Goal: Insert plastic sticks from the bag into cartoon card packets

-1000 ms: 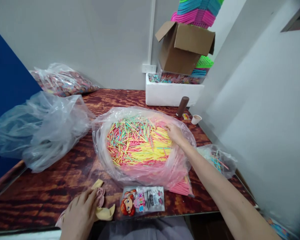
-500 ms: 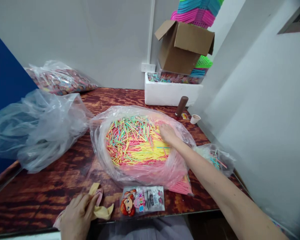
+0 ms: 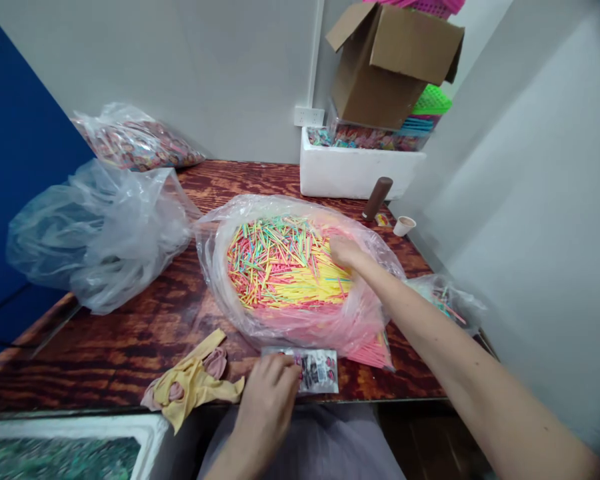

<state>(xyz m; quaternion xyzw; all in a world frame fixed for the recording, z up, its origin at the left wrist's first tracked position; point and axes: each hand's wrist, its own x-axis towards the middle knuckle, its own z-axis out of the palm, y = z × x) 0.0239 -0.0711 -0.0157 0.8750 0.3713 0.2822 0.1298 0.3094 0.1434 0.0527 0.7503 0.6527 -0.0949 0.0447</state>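
A large clear plastic bag lies wide open, full of thin pink, yellow and green candy sticks. My right hand reaches into its right side, fingertips sunk among the sticks and hidden. At the table's front edge, my left hand bends its fingers, pressed together, over the left part of a flat printed packet. That hand covers much of the packet's printed front. Left of it lies a crumpled yellow and pink cloth, apart from the hand.
Crumpled clear plastic lies left, before a bag of printed packets. A white foam box carries a cardboard box. A brown cylinder, small cup and small bag stand right. Another foam box sits front left.
My left hand has left the cloth and moved right onto the printed packet. My right hand stays in the sticks. The whole view has shifted slightly down and left.
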